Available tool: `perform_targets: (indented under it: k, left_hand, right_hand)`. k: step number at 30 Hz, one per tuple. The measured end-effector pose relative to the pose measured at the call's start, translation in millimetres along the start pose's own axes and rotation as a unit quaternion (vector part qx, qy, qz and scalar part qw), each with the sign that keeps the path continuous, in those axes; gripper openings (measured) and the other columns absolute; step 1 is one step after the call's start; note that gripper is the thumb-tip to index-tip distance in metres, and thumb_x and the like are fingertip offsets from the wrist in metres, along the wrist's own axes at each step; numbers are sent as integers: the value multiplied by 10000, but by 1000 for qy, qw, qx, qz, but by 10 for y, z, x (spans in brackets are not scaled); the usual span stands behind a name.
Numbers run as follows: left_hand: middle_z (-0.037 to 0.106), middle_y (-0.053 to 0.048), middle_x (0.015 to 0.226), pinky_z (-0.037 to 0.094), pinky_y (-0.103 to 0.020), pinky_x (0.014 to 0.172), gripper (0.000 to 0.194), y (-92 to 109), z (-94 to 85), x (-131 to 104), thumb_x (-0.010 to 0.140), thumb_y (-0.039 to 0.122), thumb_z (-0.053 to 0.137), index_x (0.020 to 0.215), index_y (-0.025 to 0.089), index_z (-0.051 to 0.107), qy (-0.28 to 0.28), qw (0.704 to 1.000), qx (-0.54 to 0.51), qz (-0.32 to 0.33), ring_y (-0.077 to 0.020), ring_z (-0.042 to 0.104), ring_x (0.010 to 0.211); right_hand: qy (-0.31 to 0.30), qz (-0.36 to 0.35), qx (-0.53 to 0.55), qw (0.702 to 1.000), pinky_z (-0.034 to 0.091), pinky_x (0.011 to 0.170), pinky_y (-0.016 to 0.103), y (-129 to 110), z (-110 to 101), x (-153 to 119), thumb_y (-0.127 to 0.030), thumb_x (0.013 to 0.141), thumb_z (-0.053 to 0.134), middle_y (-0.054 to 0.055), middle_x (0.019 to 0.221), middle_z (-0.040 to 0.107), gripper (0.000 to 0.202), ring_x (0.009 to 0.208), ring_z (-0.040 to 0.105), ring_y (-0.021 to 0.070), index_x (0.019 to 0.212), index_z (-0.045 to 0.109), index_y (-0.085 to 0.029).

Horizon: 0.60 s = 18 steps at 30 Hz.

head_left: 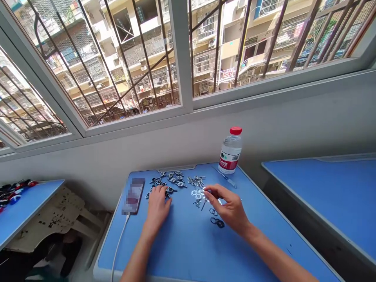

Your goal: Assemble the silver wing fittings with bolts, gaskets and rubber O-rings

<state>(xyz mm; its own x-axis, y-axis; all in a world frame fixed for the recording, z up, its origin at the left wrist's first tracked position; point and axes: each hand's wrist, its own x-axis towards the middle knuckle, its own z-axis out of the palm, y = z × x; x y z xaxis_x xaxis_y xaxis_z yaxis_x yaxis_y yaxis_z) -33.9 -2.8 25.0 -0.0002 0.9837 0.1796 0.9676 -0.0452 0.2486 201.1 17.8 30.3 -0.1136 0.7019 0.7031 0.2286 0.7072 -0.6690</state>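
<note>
On the blue table [188,243], my left hand [158,203] lies over the near edge of a pile of small black and metal parts [158,181], fingers slightly spread. My right hand [230,205] has thumb and index finger pinched together above some flat silver plates [198,194]; whatever is between the fingertips is too small to make out. More metal parts [178,179] lie behind my left hand, beside a heap of thin silver pieces [196,180]. Black rings [217,223] sit just left of my right wrist.
A phone [134,196] with a white cable [120,239] lies at the table's left edge. At the back right stands a red-capped water bottle [230,152], near a thin pen-like tool [227,178]. Other blue tables [331,188] flank this one, below barred windows.
</note>
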Motion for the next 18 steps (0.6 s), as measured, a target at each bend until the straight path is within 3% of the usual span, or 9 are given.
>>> perform_targets:
  k: [7, 13, 18]
  left_hand:
    - [634, -123, 1191, 412, -435, 964, 388, -20, 43, 10, 859, 127, 593, 1246, 130, 581, -23, 1000, 20, -5, -321, 514, 1147]
    - [628, -106, 1157, 436, -414, 919, 363, 6, 33, -28, 861, 138, 612, 1222, 170, 592, -33, 999, 16, -12, -304, 539, 1106]
    - [631, -104, 1087, 446, -411, 893, 216, 13, -21, -71, 849, 159, 617, 1062, 167, 650, -50, 998, -16, -18, -304, 547, 1062]
  right_hand:
    - [-2, -21, -6, 1000, 493, 502, 228, 4, 1, -21, -229, 917, 585, 21, 715, 644, 71, 552, 566, 132, 890, 645, -202]
    - [0, -28, -25, 999, 488, 494, 228, 9, -4, -25, -224, 912, 596, 18, 714, 639, 52, 549, 549, 129, 889, 640, -206]
    - [-12, -30, -26, 999, 490, 498, 232, 27, -14, -20, -197, 911, 590, 21, 721, 643, 46, 562, 559, 131, 905, 636, -200]
